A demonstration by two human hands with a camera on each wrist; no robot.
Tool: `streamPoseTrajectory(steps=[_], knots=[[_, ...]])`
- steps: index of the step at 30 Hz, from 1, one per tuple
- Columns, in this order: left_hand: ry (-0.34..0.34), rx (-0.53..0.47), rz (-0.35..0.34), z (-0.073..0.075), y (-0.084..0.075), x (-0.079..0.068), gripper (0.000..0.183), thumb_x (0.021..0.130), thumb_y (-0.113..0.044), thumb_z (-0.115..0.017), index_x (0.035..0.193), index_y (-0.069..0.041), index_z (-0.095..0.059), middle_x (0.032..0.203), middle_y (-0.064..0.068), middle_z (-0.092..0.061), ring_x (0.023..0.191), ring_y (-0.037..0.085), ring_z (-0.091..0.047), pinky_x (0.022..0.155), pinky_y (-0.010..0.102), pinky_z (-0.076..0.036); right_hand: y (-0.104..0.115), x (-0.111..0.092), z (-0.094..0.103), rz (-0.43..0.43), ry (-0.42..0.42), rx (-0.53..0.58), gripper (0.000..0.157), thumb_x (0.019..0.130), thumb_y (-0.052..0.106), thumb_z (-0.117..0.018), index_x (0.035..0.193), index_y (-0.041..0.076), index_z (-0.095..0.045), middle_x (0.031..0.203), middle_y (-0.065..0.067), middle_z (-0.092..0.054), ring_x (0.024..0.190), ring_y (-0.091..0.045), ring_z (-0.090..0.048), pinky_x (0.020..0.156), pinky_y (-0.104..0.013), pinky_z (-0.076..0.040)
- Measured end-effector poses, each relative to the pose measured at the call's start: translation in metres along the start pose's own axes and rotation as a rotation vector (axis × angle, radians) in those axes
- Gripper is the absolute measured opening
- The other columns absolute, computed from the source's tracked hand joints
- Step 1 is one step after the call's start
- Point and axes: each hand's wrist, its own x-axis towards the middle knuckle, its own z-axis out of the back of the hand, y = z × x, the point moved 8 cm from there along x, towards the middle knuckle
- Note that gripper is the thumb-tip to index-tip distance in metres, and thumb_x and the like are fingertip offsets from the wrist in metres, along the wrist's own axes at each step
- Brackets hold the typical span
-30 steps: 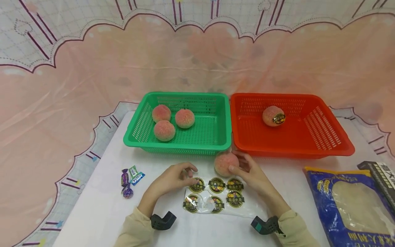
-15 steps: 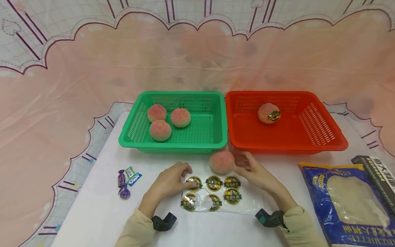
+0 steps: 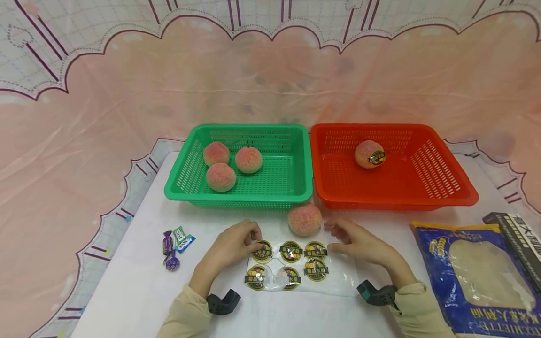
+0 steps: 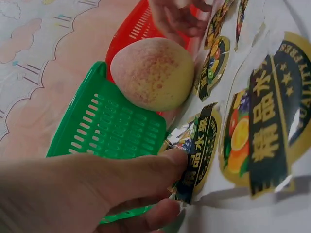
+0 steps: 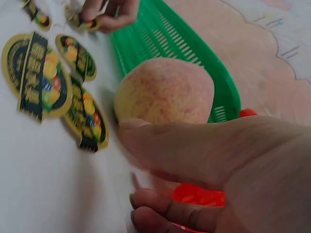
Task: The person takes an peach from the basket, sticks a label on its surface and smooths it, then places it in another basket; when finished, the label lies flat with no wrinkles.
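While the left hand's [image 3: 231,244] thumb lies over a sticker [image 3: 263,253], its fingertips are partly hidden, so I cannot tell whether it pinches. Relaxed and holding nothing, the right hand [image 3: 358,241] is just beside a peach [image 3: 305,219] in front of the green basket [image 3: 238,198]; a black box [image 3: 516,241] is cut off at right.

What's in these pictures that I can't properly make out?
- Head view: fine print on the candies, too small.
- Head view: the black box, cut off by the right edge.
- Left wrist view: part of one sticker, covered by the left hand.
- Right wrist view: the nearest peach's lower part, behind the right hand.
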Motion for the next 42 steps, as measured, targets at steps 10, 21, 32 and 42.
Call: streamPoseTrajectory(steps=[10, 21, 32, 42], knots=[[0.066, -0.461, -0.129, 0.035, -0.005, -0.002, 0.013, 0.081, -0.025, -0.064, 0.088, -0.017, -0.056, 0.084, -0.001, -0.061, 0.077, 0.011, -0.06, 0.067, 0.026, -0.049, 0.009, -0.003, 0.0, 0.038, 0.06, -0.12, 0.031, 0.082, 0.027, -0.062, 0.108, 0.011, -0.054, 0.091, 0.0, -0.056, 0.083, -0.014, -0.049, 0.074, -0.023, -0.045], [0.033, -0.541, -0.136, 0.022, -0.036, 0.023, 0.017, 0.079, -0.031, -0.065, 0.091, -0.02, -0.06, 0.082, -0.002, -0.064, 0.072, 0.012, -0.061, 0.062, 0.026, -0.049, 0.042, 0.003, -0.003, 0.158, -0.037, 0.001, 0.026, 0.086, 0.033, -0.056, 0.103, 0.014, -0.058, 0.086, -0.001, -0.062, 0.08, -0.012, -0.056, 0.072, -0.026, -0.047], [-0.016, -0.69, -0.007, -0.01, -0.061, 0.044, 0.018, 0.078, -0.026, -0.067, 0.091, -0.015, -0.061, 0.084, 0.005, -0.064, 0.062, 0.03, -0.064, 0.059, 0.043, -0.051, 0.041, 0.013, -0.01, 0.099, -0.209, 0.055, 0.014, 0.087, 0.028, -0.055, 0.09, 0.015, -0.059, 0.081, -0.002, -0.064, 0.074, -0.016, -0.057, 0.062, -0.024, -0.046], [-0.264, -0.464, 0.037, -0.018, -0.059, 0.043, 0.028, 0.075, -0.042, -0.067, 0.08, -0.017, -0.055, 0.065, -0.003, -0.06, 0.047, 0.008, -0.054, 0.045, 0.023, -0.044, 0.028, 0.016, -0.006, 0.007, -0.325, 0.097, 0.021, 0.086, 0.035, -0.056, 0.077, 0.016, -0.057, 0.065, 0.0, -0.058, 0.06, -0.011, -0.053, 0.049, -0.022, -0.041]])
